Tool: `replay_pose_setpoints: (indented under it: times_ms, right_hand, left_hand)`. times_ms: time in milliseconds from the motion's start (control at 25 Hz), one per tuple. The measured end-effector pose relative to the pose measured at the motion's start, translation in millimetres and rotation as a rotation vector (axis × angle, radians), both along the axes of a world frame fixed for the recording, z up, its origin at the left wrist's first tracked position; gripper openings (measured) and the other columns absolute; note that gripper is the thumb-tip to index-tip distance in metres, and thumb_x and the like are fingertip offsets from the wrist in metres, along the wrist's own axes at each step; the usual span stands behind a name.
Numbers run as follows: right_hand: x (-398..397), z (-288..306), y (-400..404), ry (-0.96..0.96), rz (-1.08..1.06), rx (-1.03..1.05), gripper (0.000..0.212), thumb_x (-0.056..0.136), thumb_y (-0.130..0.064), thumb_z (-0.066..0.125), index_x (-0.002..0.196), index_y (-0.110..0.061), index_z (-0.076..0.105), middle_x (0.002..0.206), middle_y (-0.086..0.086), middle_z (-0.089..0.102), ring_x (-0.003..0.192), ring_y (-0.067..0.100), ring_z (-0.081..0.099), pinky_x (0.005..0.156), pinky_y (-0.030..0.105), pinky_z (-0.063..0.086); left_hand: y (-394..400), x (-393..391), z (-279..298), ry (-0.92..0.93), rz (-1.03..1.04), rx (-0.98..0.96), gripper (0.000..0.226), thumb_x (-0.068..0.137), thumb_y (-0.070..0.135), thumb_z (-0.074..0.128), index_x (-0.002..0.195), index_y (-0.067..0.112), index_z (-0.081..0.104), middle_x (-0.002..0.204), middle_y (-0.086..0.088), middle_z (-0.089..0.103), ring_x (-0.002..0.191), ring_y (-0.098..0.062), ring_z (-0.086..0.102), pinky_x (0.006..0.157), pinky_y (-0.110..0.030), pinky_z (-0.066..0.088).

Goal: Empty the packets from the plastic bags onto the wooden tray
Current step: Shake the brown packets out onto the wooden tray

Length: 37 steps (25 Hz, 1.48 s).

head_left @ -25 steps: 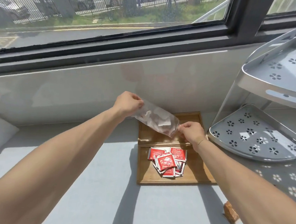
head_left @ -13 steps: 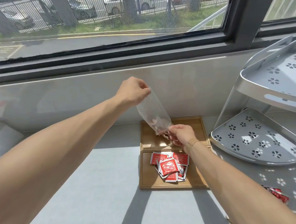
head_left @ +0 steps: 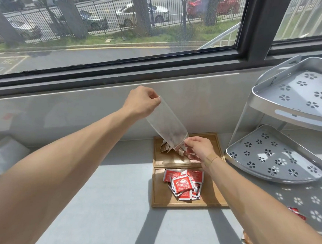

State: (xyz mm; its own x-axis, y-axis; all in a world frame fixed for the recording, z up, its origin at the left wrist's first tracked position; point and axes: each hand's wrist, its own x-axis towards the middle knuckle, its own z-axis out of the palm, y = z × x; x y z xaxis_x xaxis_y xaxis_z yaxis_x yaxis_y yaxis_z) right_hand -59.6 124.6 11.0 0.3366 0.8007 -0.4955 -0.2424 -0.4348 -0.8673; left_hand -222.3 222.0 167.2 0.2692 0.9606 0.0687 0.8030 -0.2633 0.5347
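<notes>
Packets, small and brownish (head_left: 166, 148), are spilling out of the clear, oblong plastic bag (head_left: 166, 126) that we hold tipped over the far compartment of the two-part wooden tray (head_left: 217, 196); they lie in a loose heap on that compartment's floor, right under the bag's mouth. Our left hand (head_left: 141, 101) is closed in a pinch on the bag's upper, sealed end, raised well above the tray, while our right hand (head_left: 198, 148) pinches a lower corner at the open mouth, just beside the heap. So the bag's long axis slopes down from upper left to lower right, mouth lowest, and the heap sits directly below the right-hand grip; the right hand is plainly the nearer one to it. The bag looks nearly empty, though we cannot tell whether something clings inside. In the near compartment rests a pile of red square sachets (head_left: 183, 184) with white printing too small to read. No other writing is legible to us.
</notes>
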Motion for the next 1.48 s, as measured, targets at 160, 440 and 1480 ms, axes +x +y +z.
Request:
replay_pose_setpoints:
  times_ms: [160, 440, 1480]
  right_hand:
    - [6, 12, -21, 0.195, -0.012, 0.023, 0.012, 0.084, -0.028, 0.071, 0.087, -0.016, 0.071, 0.081, 0.002, 0.066, 0.064, 0.012, 0.055, 0.059, 0.028, 0.048]
    - [19, 25, -90, 0.725, -0.118, 0.137, 0.029, 0.078, -0.048, 0.074, 0.073, -0.02, 0.067, 0.092, 0.005, 0.07, 0.099, 0.029, 0.066, 0.108, 0.054, 0.035]
    - [159, -15, -491, -0.399, -0.791, -0.244, 0.027, 0.093, -0.035, 0.053, 0.073, -0.018, 0.059, 0.053, -0.002, 0.056, 0.044, 0.016, 0.05, 0.047, 0.025, 0.041]
  left_hand:
    - [-22, -11, 5, -0.127, -0.001, -0.05, 0.021, 0.093, 0.035, 0.062, 0.1, 0.018, 0.073, 0.098, 0.001, 0.074, 0.092, -0.014, 0.065, 0.073, -0.024, 0.044]
    - [-94, -29, -16, -0.453, -0.089, -0.356, 0.009, 0.088, 0.031, 0.069, 0.086, 0.023, 0.065, 0.087, 0.003, 0.072, 0.079, -0.01, 0.063, 0.067, -0.026, 0.045]
    - [-381, 227, -151, -0.211, -0.416, -0.411, 0.022, 0.098, 0.034, 0.048, 0.083, 0.019, 0.053, 0.07, 0.003, 0.058, 0.071, -0.024, 0.054, 0.057, -0.028, 0.032]
